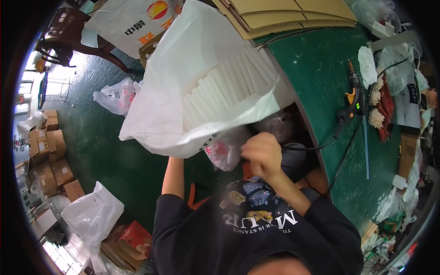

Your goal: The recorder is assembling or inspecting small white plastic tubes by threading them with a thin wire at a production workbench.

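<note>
A large white woven sack (178,91) stands in front of me with its mouth gaping toward me. Inside it lie many long, white, slim pieces (224,87), packed side by side; their exact kind is unclear. My left forearm (173,176) reaches up behind the near rim of the sack, which hides that hand and its fingers. To the right, below the rim, my right hand (263,153) is apart from the sack, fingers curled in and a little blurred. Anything within them is hidden. A clear plastic bag with red print (222,151) hangs beside it.
At my right stands a green-topped table (305,87) with stacked cardboard sheets (293,16), a glue gun (354,103) and red-stemmed bundles (385,110). On the left floor are cardboard boxes (48,146), a white plastic bag (114,96) and another white sack (94,213). A dark wooden chair (68,32) stands far left.
</note>
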Tool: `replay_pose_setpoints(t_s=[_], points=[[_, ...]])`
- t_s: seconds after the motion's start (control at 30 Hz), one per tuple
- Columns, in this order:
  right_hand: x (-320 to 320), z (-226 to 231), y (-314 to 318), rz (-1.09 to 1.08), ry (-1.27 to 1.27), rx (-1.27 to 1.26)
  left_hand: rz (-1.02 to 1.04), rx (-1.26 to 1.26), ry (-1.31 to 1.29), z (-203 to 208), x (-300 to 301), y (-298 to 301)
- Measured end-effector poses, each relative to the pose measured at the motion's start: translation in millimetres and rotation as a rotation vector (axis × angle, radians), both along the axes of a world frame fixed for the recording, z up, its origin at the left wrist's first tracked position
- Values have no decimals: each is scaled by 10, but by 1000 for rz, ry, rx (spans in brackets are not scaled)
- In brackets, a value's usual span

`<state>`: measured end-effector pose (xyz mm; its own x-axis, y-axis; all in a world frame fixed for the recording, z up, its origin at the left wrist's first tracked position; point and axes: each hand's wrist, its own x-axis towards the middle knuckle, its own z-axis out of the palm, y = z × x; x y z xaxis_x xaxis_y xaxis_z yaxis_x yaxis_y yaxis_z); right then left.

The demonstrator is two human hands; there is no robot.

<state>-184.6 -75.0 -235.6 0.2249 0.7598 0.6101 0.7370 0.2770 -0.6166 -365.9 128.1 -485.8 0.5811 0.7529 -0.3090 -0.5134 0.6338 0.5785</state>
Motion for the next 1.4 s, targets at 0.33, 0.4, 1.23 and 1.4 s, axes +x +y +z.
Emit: replay_pose_setpoints(t_s=[0.33,0.4,1.23,1.4], points=[[367,713,697,-188,-188,-852,513,-55,-76,1133,-30,398],[391,800,651,-117,-211,-925,871,684,574,2005,-121,504],[803,-482,1212,-107,596,-1165,-998,491,1575,1865,1057,-153],[990,-828,1254,-273,609,-1111,-895,442,1420,1983,1221,-211]])
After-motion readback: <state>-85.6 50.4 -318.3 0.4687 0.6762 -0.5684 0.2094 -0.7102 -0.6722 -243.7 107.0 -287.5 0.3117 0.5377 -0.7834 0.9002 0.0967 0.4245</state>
